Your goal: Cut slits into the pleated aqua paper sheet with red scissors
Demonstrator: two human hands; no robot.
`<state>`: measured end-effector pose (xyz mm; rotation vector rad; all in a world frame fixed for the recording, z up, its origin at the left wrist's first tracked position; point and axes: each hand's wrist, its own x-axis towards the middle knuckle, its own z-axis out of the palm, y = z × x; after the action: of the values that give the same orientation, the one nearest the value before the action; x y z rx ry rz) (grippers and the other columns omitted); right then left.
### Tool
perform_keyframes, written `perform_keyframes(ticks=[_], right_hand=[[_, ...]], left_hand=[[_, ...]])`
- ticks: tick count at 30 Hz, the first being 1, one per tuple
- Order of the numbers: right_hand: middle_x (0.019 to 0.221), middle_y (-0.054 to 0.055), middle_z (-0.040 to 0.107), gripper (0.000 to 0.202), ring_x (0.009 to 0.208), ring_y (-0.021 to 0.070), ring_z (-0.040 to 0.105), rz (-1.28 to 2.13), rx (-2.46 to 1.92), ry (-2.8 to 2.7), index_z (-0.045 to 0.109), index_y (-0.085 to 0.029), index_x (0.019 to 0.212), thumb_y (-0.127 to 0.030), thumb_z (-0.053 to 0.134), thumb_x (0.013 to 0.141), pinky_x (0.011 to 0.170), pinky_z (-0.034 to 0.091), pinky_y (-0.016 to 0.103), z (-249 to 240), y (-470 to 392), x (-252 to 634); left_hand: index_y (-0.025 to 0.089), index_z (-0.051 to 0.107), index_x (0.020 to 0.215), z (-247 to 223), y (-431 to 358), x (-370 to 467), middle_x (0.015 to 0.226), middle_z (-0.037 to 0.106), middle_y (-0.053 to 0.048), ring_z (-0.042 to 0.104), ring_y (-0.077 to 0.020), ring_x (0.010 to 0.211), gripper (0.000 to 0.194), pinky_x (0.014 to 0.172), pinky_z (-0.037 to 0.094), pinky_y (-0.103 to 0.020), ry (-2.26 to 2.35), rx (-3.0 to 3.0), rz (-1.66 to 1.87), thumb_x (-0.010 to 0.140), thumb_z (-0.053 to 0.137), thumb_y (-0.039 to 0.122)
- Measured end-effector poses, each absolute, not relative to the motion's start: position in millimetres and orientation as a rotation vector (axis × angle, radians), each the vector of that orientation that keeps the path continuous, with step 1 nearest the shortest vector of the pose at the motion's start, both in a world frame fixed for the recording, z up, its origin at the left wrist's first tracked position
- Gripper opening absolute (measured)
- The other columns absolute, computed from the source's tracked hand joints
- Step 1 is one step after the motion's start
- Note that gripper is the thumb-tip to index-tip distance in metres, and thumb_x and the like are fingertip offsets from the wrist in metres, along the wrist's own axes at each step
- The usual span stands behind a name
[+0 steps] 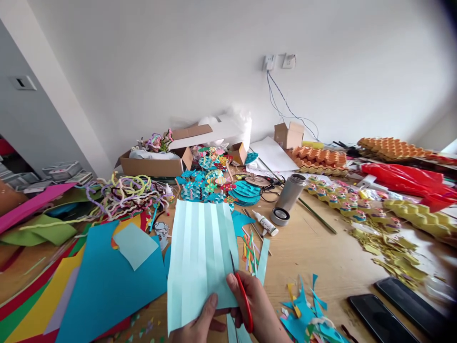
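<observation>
A pale mint sheet of paper (200, 257), marked with long vertical folds, stands tilted up in front of me. My left hand (202, 321) grips its lower edge, thumb on the near face and fingers behind. In my right hand (255, 295) is a pair of scissors with red handles (244, 305); the blades lie along the sheet's right side, pointing away from me. Whether the blades are parted is hard to see. Below the sheet, between my hands, hang narrow mint strips (233, 331). Another mint strip (263, 259) lies on the table just right of the sheet.
Coloured card sheets (107, 281) cover the left side, a small mint piece (135, 245) on top. Ahead are blue paper shapes (198, 183), a glue bottle (264, 224) and a steel flask (292, 190). Blue scraps (303, 309) and two phones (382, 319) lie at right.
</observation>
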<state>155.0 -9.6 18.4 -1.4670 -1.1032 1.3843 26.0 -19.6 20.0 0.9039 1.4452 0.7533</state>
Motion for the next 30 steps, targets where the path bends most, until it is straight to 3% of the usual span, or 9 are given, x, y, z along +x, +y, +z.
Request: perform_keyframes(ticks=[4,10,17,23,26,30], right_hand=[[0.041,-0.01,0.035,0.045,0.029,0.0044,0.042,1.365,-1.484,-1.098,0.036,-0.018,0.058,-0.058,0.05,0.074,0.026,0.028,0.012,14.1,0.6,151.6],[0.037,-0.007,0.042,0.047,0.028,0.0056,0.043,1.357,-1.547,-1.136,0.04,-0.017,0.06,-0.061,0.044,0.075,0.025,0.027,0.012,11.3,16.7,146.8],[0.037,-0.008,0.041,0.044,0.028,0.0064,0.043,1.401,-1.481,-1.173,0.04,-0.018,0.059,-0.057,0.051,0.074,0.026,0.029,0.013,2.5,24.3,143.4],[0.04,-0.008,0.039,0.041,0.029,0.0071,0.044,1.408,-1.429,-1.144,0.038,-0.018,0.061,-0.054,0.052,0.075,0.026,0.029,0.014,-20.2,20.2,144.1],[0.043,-0.009,0.036,0.042,0.031,0.0076,0.045,1.406,-1.414,-1.117,0.037,-0.019,0.061,-0.055,0.052,0.075,0.026,0.031,0.015,-24.1,19.0,143.2],[0.046,-0.009,0.033,0.044,0.031,0.0073,0.044,1.387,-1.448,-1.088,0.034,-0.019,0.059,-0.056,0.053,0.072,0.027,0.033,0.016,-18.1,18.0,141.1]], left_hand=[[0.014,0.071,0.074,18.0,-9.6,24.5,0.069,0.072,-0.008,0.066,-0.0236,0.061,0.046,0.063,0.054,-0.029,1.44,0.839,0.777,0.063,0.057,0.056],[0.014,0.071,0.067,25.5,2.7,19.4,0.061,0.071,-0.008,0.067,-0.0272,0.065,0.041,0.075,0.051,-0.034,1.574,0.875,0.767,0.064,0.059,0.053],[0.019,0.069,0.058,26.0,6.3,16.1,0.054,0.069,-0.007,0.065,-0.0251,0.054,0.034,0.068,0.053,-0.036,1.634,0.858,0.83,0.069,0.055,0.048],[0.021,0.069,0.063,29.9,9.1,12.0,0.057,0.069,-0.006,0.066,-0.0268,0.063,0.026,0.06,0.054,-0.032,1.669,0.971,0.799,0.068,0.057,0.043],[0.02,0.071,0.072,25.5,8.5,12.1,0.054,0.068,-0.004,0.066,-0.0258,0.061,0.025,0.06,0.054,-0.032,1.658,0.977,0.796,0.069,0.058,0.042],[0.019,0.069,0.063,12.0,7.6,10.2,0.055,0.069,-0.005,0.066,-0.0237,0.057,0.03,0.066,0.054,-0.031,1.595,1.019,0.757,0.068,0.058,0.047]])
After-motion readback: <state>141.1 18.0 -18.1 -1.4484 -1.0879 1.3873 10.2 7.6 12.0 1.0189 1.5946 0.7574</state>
